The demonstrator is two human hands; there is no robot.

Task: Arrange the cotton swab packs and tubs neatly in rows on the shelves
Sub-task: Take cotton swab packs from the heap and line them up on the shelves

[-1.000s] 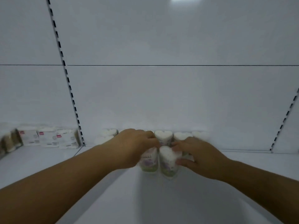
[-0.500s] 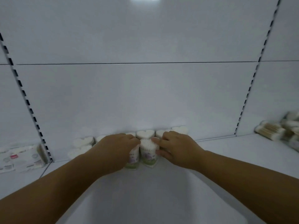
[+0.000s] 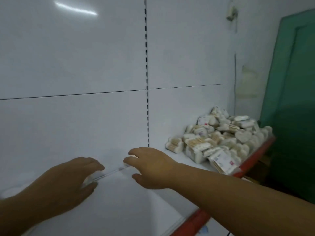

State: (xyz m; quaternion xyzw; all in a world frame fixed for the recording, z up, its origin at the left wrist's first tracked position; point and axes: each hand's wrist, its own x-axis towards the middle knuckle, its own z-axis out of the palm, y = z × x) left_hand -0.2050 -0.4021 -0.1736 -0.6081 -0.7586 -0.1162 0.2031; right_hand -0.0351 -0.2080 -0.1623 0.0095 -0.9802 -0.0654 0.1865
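Observation:
My left hand (image 3: 68, 181) and my right hand (image 3: 151, 167) hover side by side over the white shelf (image 3: 129, 206), fingers loosely spread and pointing at the back panel. Neither hand holds anything. A blurred pale shape (image 3: 89, 179) shows between my left hand's fingers and thumb; I cannot tell what it is. At the shelf's right end lies a loose pile of cotton swab packs and heart-shaped tubs (image 3: 221, 142), apart from both hands. The tubs handled earlier are out of view.
A slotted upright (image 3: 147, 82) divides the white back panel above my right hand. The shelf has a red front edge (image 3: 197, 218). A green door (image 3: 293, 99) stands at the far right, beyond the pile.
The view has swung right, bringing the pile and the door in. Both hands have let go of the two tubs they pressed together and have lifted off them.

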